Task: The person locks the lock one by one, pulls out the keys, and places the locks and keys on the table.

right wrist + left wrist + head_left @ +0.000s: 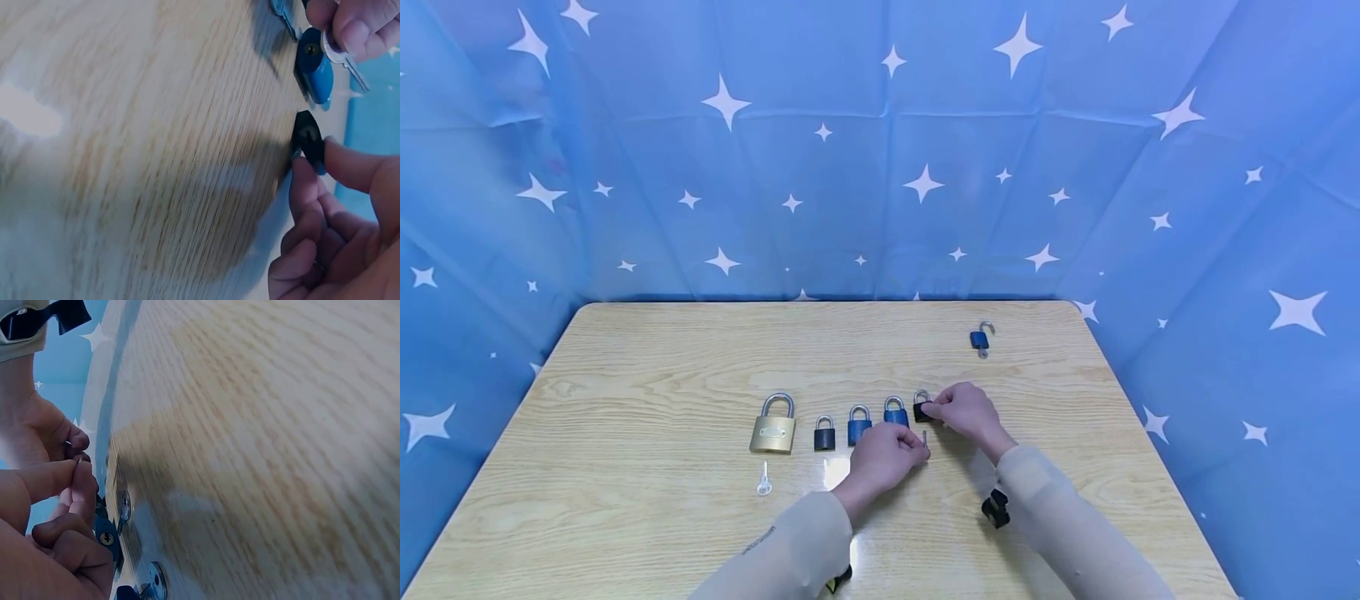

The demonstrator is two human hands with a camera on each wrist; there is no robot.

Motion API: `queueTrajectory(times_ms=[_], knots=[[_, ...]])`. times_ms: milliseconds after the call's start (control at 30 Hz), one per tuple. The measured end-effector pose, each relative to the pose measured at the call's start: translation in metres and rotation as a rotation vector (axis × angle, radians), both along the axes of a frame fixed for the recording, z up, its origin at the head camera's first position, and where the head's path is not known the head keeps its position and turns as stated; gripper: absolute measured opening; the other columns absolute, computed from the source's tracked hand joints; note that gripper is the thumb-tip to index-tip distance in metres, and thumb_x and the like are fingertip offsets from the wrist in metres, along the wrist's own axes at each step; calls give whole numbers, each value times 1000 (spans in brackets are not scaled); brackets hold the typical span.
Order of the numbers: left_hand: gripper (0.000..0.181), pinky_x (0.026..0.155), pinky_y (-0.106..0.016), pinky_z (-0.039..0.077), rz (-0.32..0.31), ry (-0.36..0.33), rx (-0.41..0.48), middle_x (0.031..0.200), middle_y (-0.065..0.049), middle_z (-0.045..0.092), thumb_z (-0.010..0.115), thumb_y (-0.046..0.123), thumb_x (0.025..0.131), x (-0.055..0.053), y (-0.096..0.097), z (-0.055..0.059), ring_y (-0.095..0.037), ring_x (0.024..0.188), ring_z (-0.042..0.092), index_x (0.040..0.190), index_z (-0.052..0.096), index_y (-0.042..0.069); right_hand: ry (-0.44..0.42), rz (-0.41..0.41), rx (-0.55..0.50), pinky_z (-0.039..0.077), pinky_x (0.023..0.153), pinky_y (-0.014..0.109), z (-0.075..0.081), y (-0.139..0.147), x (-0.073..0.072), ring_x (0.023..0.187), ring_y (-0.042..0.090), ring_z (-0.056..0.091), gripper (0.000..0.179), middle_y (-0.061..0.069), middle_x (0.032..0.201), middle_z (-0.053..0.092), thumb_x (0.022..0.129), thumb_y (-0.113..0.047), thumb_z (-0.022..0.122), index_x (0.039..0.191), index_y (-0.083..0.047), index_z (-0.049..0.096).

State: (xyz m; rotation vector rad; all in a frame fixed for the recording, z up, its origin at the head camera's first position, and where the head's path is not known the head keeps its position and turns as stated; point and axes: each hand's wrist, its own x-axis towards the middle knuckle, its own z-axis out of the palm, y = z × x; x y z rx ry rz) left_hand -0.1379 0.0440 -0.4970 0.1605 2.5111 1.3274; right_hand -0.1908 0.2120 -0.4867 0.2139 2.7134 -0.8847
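Observation:
Between thumb and forefinger, my left hand [883, 457] pinches a small silver key [337, 55], its blade pointing away from the fingertips. My right hand [968, 411] grips a small black padlock [307, 134] by its sides, thumb on one face and fingers on the other. The keyhole in its base faces the right wrist camera, and its shackle is closed. In the head view the key is just below and close to this padlock. Beside it stands a blue padlock [317, 75], also closed.
Left along the row are another blue padlock [858, 432], a small black padlock [824, 439] and a large brass padlock [772, 435]. Below the brass one lies a key [763, 479]. At the back right lies an opened blue padlock [979, 340] with a key in it.

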Motion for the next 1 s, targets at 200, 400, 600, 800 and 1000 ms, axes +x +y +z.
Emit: queueTrajectory(times_ms=[200,400,600,800,1000], knots=[[10,62,-26,43,22,21,-95,73,13,68,78,28,79,-3,5,-1,-5,72,58,73,72,23,0,-12,54,33,53,26,1,0,0,56,13,48,30,-2,65,63,86,-38,72,73,-11,71],[9,63,-28,44,18,28,-141,76,13,69,78,27,78,-7,13,-3,-7,73,59,70,74,24,12,-14,53,35,54,26,2,4,-2,58,13,51,24,-1,66,65,86,-36,72,78,-13,71],[11,57,-27,41,25,70,-170,71,12,68,76,25,76,-7,20,-5,-7,65,57,66,72,25,39,-15,48,36,55,26,6,10,-5,58,13,54,24,3,69,68,87,-35,70,84,-11,71],[14,58,-30,45,48,94,-249,72,11,66,77,26,75,-8,25,-5,-14,71,62,64,68,27,36,-26,49,36,56,26,6,15,-5,60,13,53,26,1,69,66,87,-36,71,85,-10,70],[14,56,-31,44,44,138,-262,72,11,66,75,24,74,-6,27,-5,-16,69,62,63,67,27,17,-40,49,36,56,26,3,20,-5,61,14,52,25,0,70,65,86,-37,71,82,-11,69]])
